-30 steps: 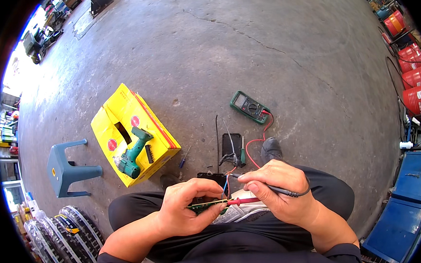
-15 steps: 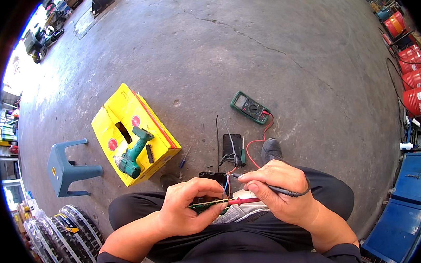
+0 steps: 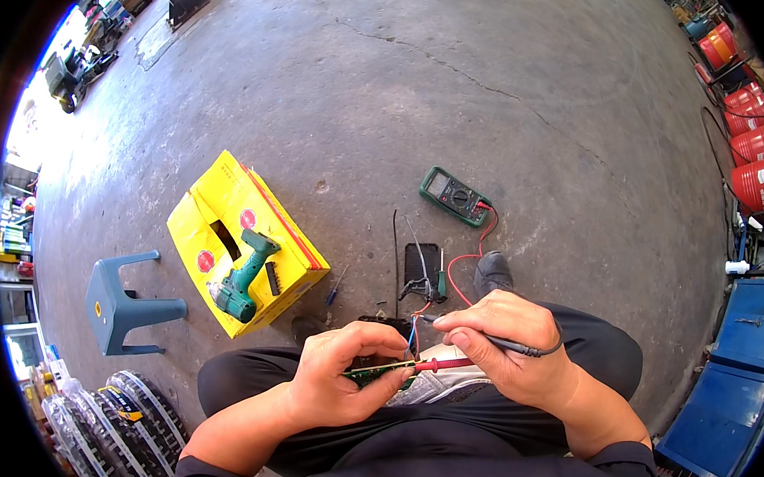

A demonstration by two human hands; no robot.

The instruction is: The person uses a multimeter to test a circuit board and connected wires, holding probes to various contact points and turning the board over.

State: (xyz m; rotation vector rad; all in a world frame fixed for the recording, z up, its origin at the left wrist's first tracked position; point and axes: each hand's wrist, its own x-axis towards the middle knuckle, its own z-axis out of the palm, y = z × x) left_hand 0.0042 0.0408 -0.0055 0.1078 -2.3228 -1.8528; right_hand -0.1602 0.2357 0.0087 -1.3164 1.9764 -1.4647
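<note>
My left hand (image 3: 348,372) pinches a green circuit board (image 3: 375,377) on edge between thumb and fingers. Blue and red wires (image 3: 412,334) run up from the board toward a black plastic housing (image 3: 394,322), partly hidden behind my hand. In my right hand (image 3: 515,344) is a black multimeter probe (image 3: 507,345), gripped between thumb and fingers with its tip pointing left toward the wires. A red multimeter probe (image 3: 442,364) lies level between the hands, its left end at the board by my left fingertips; its right end disappears at my right hand.
The green multimeter (image 3: 455,196) lies on the concrete floor ahead. A yellow box (image 3: 261,198) at left carries a green cordless drill (image 3: 243,278). Nearby are a screwdriver (image 3: 336,288), a black cover (image 3: 422,267), a blue stool (image 3: 128,306) and, far right, blue cabinets (image 3: 731,374).
Almost nothing differs. Both hands keep their hold on the board and the probes, and the whole view has shifted very slightly.
</note>
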